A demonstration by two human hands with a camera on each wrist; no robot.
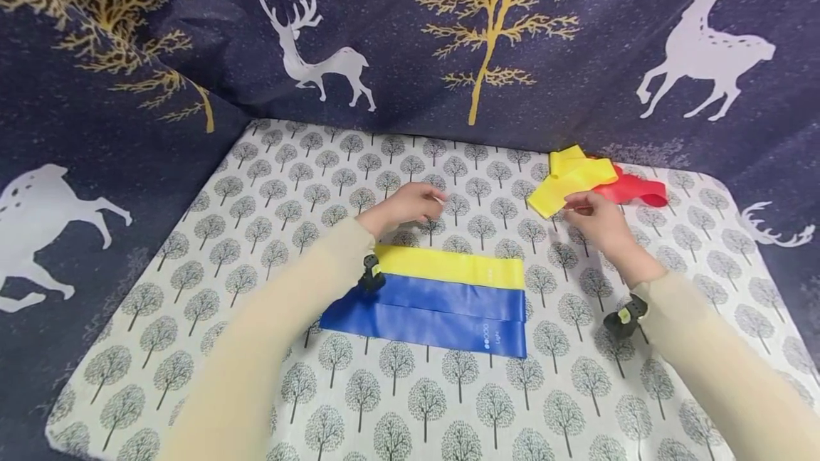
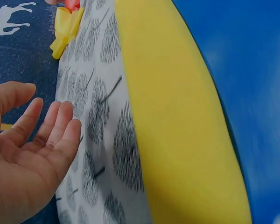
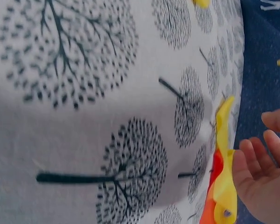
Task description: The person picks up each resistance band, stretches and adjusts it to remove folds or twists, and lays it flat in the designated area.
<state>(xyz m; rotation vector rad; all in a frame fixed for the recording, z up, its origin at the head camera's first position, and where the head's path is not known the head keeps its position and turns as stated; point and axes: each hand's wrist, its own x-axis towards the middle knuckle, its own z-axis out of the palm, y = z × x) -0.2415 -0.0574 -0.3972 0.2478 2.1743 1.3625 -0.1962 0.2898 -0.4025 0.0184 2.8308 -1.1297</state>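
Observation:
My left hand (image 1: 413, 205) hovers above the table beyond the laid-out bands, its fingers loosely bent around nothing. In the left wrist view that hand (image 2: 35, 144) shows a bare palm. A flat yellow resistance band (image 1: 448, 267) lies along the far side of blue resistance bands (image 1: 423, 322), which overlap lengthwise and carry the print "Light". At the back right, a crumpled yellow resistance band (image 1: 579, 178) lies partly over a red one (image 1: 634, 189). My right hand (image 1: 598, 223) is just in front of these two, fingers relaxed; whether it touches the yellow band cannot be told.
A white cloth with a tree print (image 1: 391, 404) covers the table. Behind and to the left hangs a dark blue curtain (image 1: 397, 13) with deer and golden trees. Each wrist wears a small black camera (image 1: 623, 319).

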